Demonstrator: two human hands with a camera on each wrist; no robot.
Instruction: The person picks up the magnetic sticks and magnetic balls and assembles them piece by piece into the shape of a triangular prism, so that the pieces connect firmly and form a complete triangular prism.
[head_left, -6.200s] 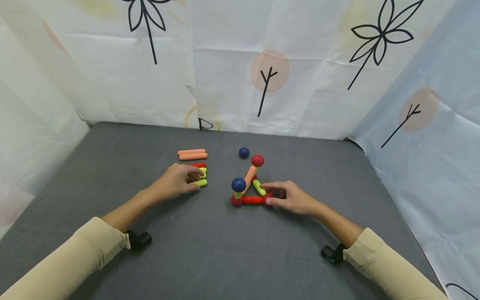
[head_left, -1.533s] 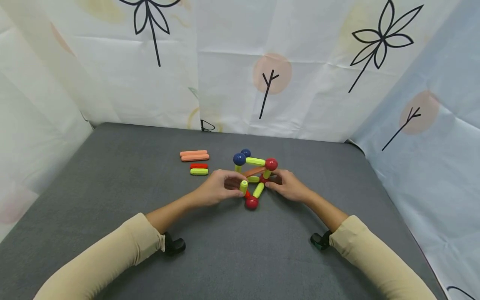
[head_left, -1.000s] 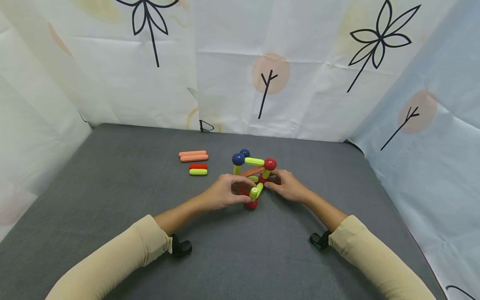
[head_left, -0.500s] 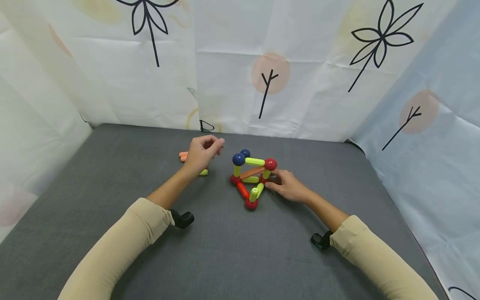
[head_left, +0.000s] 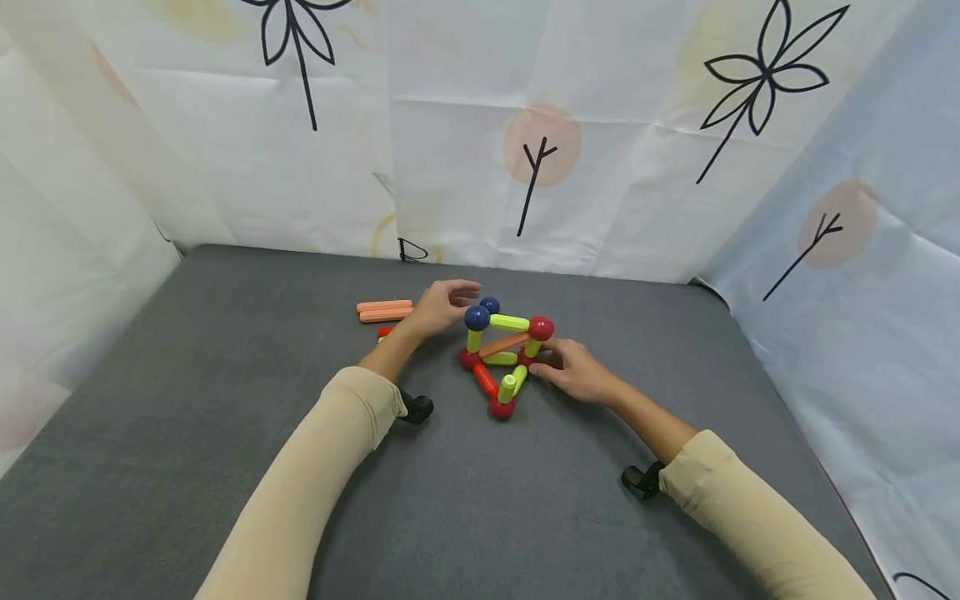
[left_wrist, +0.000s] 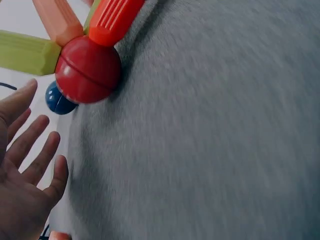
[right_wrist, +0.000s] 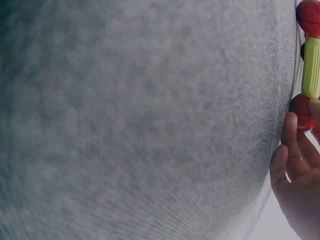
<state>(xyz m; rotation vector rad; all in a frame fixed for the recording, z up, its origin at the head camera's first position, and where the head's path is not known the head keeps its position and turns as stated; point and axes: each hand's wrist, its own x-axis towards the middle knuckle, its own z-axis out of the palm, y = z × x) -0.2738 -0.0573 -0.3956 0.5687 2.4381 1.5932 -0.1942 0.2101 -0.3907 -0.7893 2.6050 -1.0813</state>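
A frame of toy building rods and balls stands mid-table. Its triangular base has three red balls, joined by a red rod (head_left: pixel 486 380) and yellow-green rods. An orange rod (head_left: pixel 504 345) slants across the back, and an upper yellow-green rod (head_left: pixel 509 322) links a blue ball (head_left: pixel 476 318) and a red ball (head_left: pixel 541 327). At the front, a yellow-green upright rod (head_left: pixel 507 388) has a bare top. My left hand (head_left: pixel 437 308), fingers spread, is nearest to a loose blue ball (head_left: pixel 490 305) behind the frame. My right hand (head_left: pixel 577 371) grips the base's right red ball (head_left: pixel 527 357).
Two loose orange rods (head_left: pixel 384 312) lie to the left of my left hand. A loose red rod (head_left: pixel 385 332) shows partly behind the left forearm. White printed cloth (head_left: pixel 450 183) hangs behind the grey table (head_left: pixel 187 375).
My left hand has set the yellow-green rod upright on the front red ball, let go, and moved back toward the loose blue ball. Earlier the frame was turned. The right hand lately holds still.
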